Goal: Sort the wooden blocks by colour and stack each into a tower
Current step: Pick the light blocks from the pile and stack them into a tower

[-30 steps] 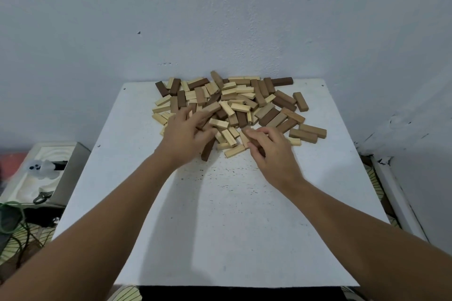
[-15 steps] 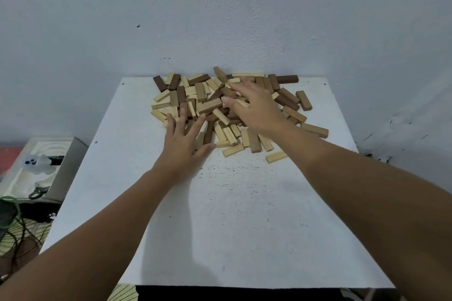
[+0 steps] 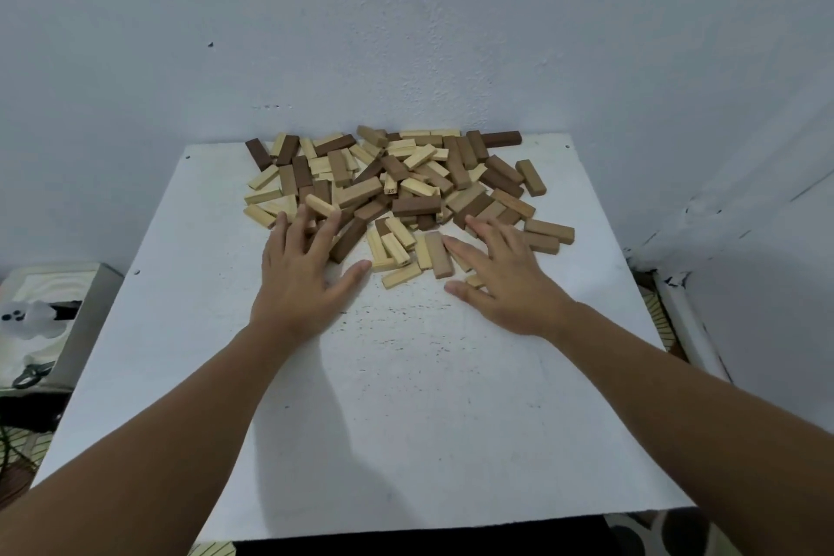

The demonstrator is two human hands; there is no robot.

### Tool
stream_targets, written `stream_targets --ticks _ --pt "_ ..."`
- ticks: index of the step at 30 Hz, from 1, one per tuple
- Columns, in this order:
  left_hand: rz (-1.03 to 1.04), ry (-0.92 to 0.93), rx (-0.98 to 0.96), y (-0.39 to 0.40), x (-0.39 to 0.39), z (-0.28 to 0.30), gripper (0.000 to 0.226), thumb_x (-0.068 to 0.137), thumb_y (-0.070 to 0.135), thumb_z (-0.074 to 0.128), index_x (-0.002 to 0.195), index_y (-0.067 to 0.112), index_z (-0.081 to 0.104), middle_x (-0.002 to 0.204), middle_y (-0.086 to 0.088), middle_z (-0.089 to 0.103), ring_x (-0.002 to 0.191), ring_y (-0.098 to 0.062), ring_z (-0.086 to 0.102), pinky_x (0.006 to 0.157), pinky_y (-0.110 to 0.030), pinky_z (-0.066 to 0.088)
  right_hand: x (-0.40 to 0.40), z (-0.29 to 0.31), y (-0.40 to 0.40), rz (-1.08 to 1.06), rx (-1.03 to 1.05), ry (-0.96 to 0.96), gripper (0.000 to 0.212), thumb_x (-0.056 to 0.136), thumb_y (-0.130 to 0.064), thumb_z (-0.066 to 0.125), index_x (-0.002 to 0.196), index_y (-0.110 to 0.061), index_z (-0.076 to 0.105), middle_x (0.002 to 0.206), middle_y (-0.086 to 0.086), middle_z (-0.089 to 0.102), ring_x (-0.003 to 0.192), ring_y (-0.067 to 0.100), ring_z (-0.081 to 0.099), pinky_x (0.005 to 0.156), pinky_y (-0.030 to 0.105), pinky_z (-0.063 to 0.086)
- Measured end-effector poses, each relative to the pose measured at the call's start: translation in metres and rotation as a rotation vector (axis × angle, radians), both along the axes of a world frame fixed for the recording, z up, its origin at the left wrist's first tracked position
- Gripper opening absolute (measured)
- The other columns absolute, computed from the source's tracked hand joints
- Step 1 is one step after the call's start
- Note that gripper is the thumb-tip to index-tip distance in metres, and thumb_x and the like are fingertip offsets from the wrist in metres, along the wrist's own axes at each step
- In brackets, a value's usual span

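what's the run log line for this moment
stage: sorting, no towers | blocks: mixed pile, far table | left hand: open at pile | right hand: open at pile

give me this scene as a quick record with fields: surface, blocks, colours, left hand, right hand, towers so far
surface: white table against a pale wall
blocks: loose pile of wooden blocks at the table's far half, lying flat and overlapping
colours: pale, mid-brown and dark brown, mixed together
left hand: left hand, fingers spread, straight, on the pile's near left edge
right hand: right hand, fingers spread, flat at the pile's near right edge
towers so far: none, nothing sorted yet
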State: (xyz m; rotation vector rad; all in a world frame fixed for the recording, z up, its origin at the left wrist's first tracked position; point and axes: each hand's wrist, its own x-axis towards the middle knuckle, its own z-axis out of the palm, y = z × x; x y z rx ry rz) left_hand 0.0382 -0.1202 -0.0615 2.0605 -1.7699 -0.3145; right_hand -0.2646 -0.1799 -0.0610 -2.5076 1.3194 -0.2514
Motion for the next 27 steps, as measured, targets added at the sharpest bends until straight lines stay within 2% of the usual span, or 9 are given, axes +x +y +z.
stream_targets --ticks 3,6,9,12,14,19,23,27 --pt "-0.009 -0.022 0.002 -0.003 0.004 -0.001 0.076 0.097 0.076 0.037 0.162 0.048 0.012 0.174 0.002 0.004 0.159 -0.022 -0.008 0.128 -0.051 0.004 0.006 -0.003 -0.011 -0.075 -0.034 -0.073 0.053 0.107 -0.051 0.04 0.156 -0.032 0.04 0.166 0.004 0.026 0.15 0.028 0.017 0.123 0.053 0.022" --pt "-0.01 -0.015 -0.02 -0.003 0.002 -0.002 0.077 0.095 0.075 0.038 0.163 0.045 0.015 0.174 0.001 0.007 0.159 -0.023 -0.004 0.128 -0.052 0.006 0.008 0.0 -0.017 -0.107 -0.021 -0.102 0.057 0.105 -0.048 0.049 0.157 -0.026 0.039 0.164 0.007 0.027 0.149 0.028 0.019 0.124 0.048 0.021" --pt "-0.011 -0.006 -0.079 0.001 0.0 -0.003 0.079 0.093 0.074 0.044 0.162 0.045 0.019 0.172 0.0 0.01 0.159 -0.024 -0.002 0.127 -0.052 0.007 0.003 0.004 -0.012 -0.136 -0.088 -0.211 0.061 0.101 -0.048 0.058 0.154 -0.022 0.042 0.159 0.008 0.035 0.147 0.027 0.027 0.12 0.042 0.024" --pt "-0.042 -0.047 -0.181 0.005 0.001 -0.002 0.073 0.094 0.068 0.049 0.159 0.04 0.03 0.166 -0.006 0.024 0.155 -0.029 0.012 0.125 -0.053 0.016 -0.005 0.004 0.004 -0.211 -0.209 -0.275 0.054 0.098 -0.048 0.063 0.144 -0.022 0.052 0.142 0.003 0.047 0.131 0.026 0.04 0.109 0.035 0.03" --pt "-0.065 -0.06 -0.209 0.007 0.0 0.001 0.069 0.095 0.064 0.051 0.157 0.036 0.037 0.159 -0.007 0.03 0.149 -0.031 0.02 0.122 -0.051 0.022 -0.009 0.002 0.021 -0.283 -0.219 -0.299 0.047 0.096 -0.039 0.064 0.14 -0.026 0.055 0.132 -0.001 0.047 0.124 0.024 0.043 0.103 0.033 0.034" --pt "-0.189 -0.144 -0.373 0.017 -0.01 0.004 0.059 0.097 0.047 0.061 0.149 0.019 0.053 0.143 -0.012 0.043 0.134 -0.033 0.035 0.115 -0.047 0.031 -0.009 -0.008 0.048 -0.327 -0.137 -0.276 0.041 0.095 -0.021 0.057 0.136 -0.024 0.057 0.126 -0.005 0.053 0.118 0.018 0.045 0.101 0.04 0.043" --pt "-0.262 -0.136 -0.399 0.036 -0.034 0.0 0.032 0.096 0.027 0.071 0.127 0.021 0.069 0.139 -0.014 0.045 0.131 -0.033 0.035 0.111 -0.048 0.031 -0.009 -0.009 0.04 -0.345 -0.163 -0.315 0.041 0.094 -0.011 0.057 0.134 -0.018 0.06 0.119 -0.001 0.057 0.112 0.021 0.05 0.095 0.042 0.048" --pt "-0.343 -0.162 -0.361 0.041 -0.046 -0.014 0.022 0.102 0.029 0.061 0.121 0.026 0.073 0.135 -0.007 0.056 0.125 -0.036 0.045 0.105 -0.047 0.034 -0.008 -0.008 0.047 -0.27 -0.157 -0.353 0.036 0.097 -0.009 0.058 0.132 -0.016 0.063 0.122 -0.002 0.054 0.113 0.016 0.053 0.094 0.026 0.047"
